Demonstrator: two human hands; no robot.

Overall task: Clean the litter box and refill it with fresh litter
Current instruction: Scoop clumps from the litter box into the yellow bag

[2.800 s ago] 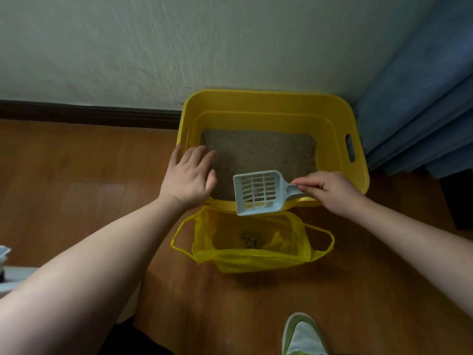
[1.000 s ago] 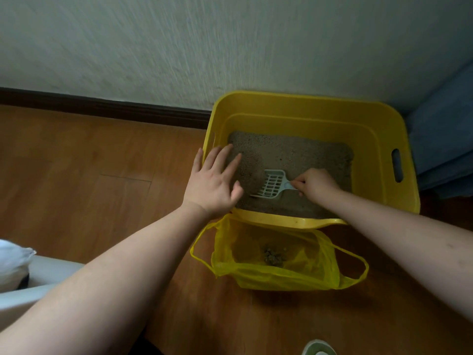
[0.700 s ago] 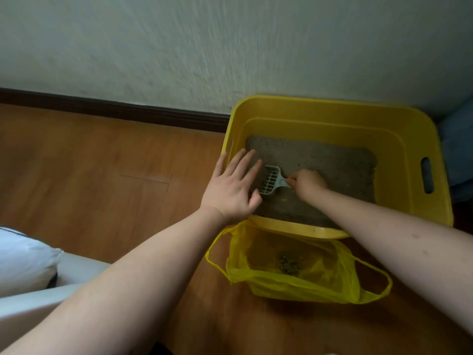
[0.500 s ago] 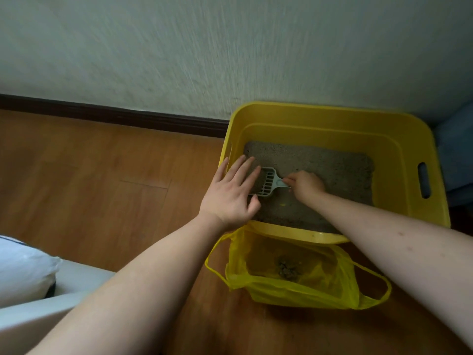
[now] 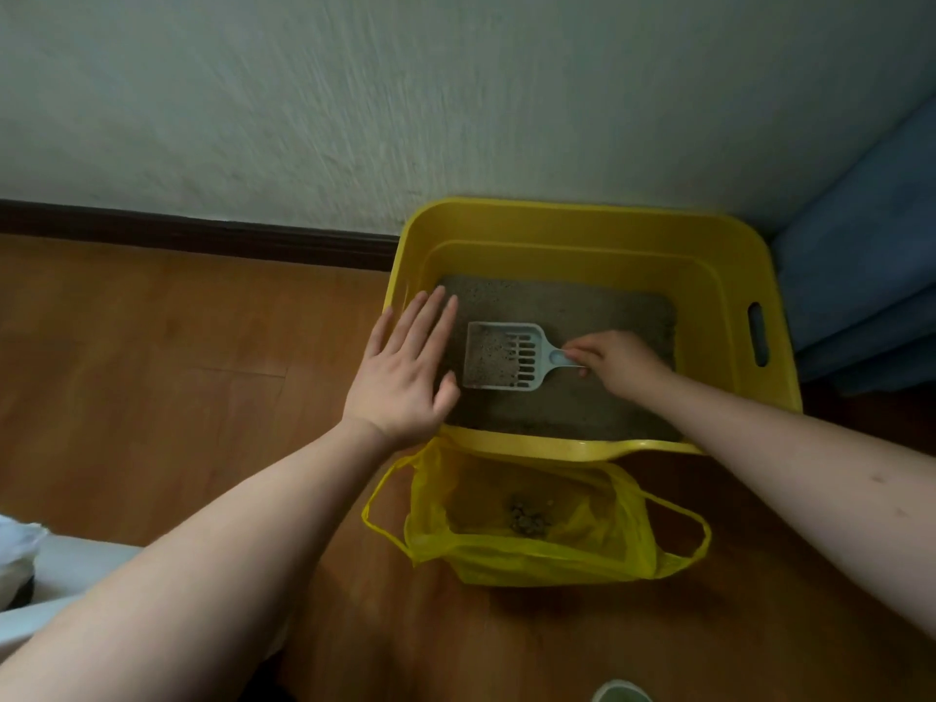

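A yellow litter box (image 5: pixel 597 230) stands against the wall, with grey litter (image 5: pixel 582 306) across its bottom. My left hand (image 5: pixel 405 367) rests flat on the box's near-left rim, fingers straight. My right hand (image 5: pixel 618 359) pinches the handle of a pale blue slotted scoop (image 5: pixel 501 354), which is level above the litter and carries a layer of litter in its pan. Just in front of the box, on the floor, a yellow plastic bag (image 5: pixel 537 554) lies open with a few clumps at its bottom.
The wooden floor (image 5: pixel 152 357) stretches to the left, with a dark baseboard (image 5: pixel 192 235) under the white wall. A blue curtain (image 5: pixel 861 245) hangs right of the box. A white object (image 5: pixel 20 549) is at the left edge; a shoe tip (image 5: pixel 620 694) shows at the bottom.
The scoop went from over the bag into the litter, pushed left toward my left hand, and now comes up flat with litter in its pan. My left hand stayed on the rim.
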